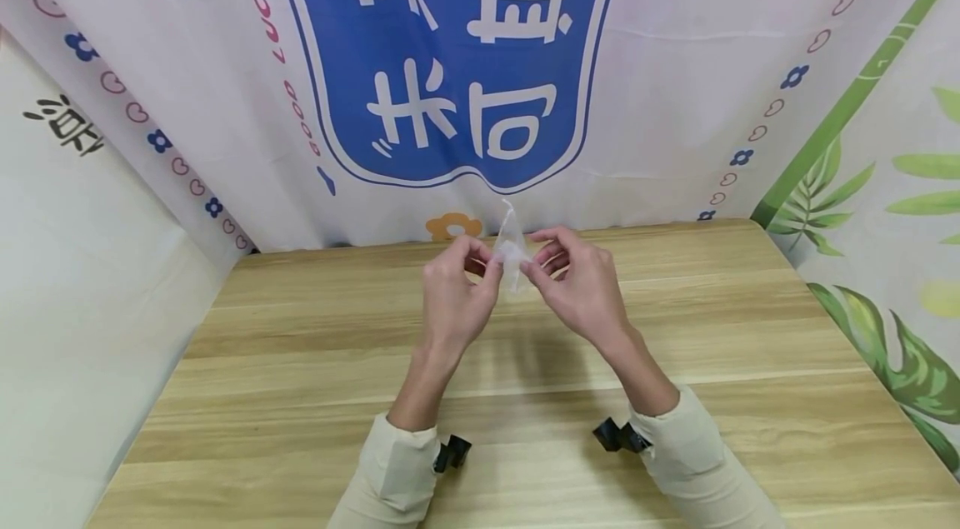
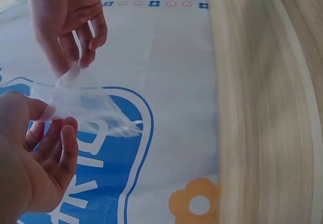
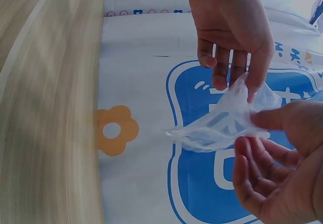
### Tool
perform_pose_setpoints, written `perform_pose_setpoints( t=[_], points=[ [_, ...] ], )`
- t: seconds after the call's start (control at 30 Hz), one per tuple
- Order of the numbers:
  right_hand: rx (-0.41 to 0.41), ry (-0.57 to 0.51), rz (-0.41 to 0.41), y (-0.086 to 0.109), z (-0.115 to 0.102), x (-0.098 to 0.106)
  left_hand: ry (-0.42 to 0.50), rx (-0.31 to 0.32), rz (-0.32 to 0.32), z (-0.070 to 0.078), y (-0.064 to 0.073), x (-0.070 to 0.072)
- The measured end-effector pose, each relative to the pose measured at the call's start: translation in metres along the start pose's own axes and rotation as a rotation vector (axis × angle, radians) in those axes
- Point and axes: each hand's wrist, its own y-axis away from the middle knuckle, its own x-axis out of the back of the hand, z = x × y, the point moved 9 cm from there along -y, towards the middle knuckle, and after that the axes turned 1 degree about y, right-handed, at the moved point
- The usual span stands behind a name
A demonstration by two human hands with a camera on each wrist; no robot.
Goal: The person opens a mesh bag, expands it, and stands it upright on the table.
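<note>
Between both hands, above the far part of the table, a thin clear plastic bag point(image 1: 512, 237) is held up, spread wide at the pinched part and narrowing to a twisted tip. My left hand point(image 1: 459, 296) pinches one side of it with thumb and fingertips. On the opposite side my right hand point(image 1: 583, 283) pinches it the same way, its other fingers loosely bent. In the left wrist view the see-through bag point(image 2: 96, 110) stretches from one hand to the other. The right wrist view shows folds and a gathered end on the bag point(image 3: 217, 128).
A wood-grain table point(image 1: 300, 379) lies below the hands. Behind its far edge hangs a white cloth point(image 1: 660, 112) with a blue printed panel point(image 1: 450, 37). Printed walls stand at the left and right. Small black wrist cameras point(image 1: 453, 454) sit at the sleeve cuffs.
</note>
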Motion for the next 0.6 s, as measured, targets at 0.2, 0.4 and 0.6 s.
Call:
perform_pose_setpoints(
  t=[0.2, 0.4, 0.6],
  points=[
    [-0.025, -0.029, -0.016, 0.0, 0.001, -0.003, 0.036, 0.011, -0.035, 0.0, 0.0, -0.004],
    [-0.075, -0.167, 0.161, 0.0, 0.009, 0.01, 0.096, 0.082, -0.14, -0.001, 0.002, -0.014],
    [-0.076, -0.221, 0.191, 0.001, 0.009, 0.012, 0.076, 0.074, -0.146, 0.002, 0.004, -0.016]
  ],
)
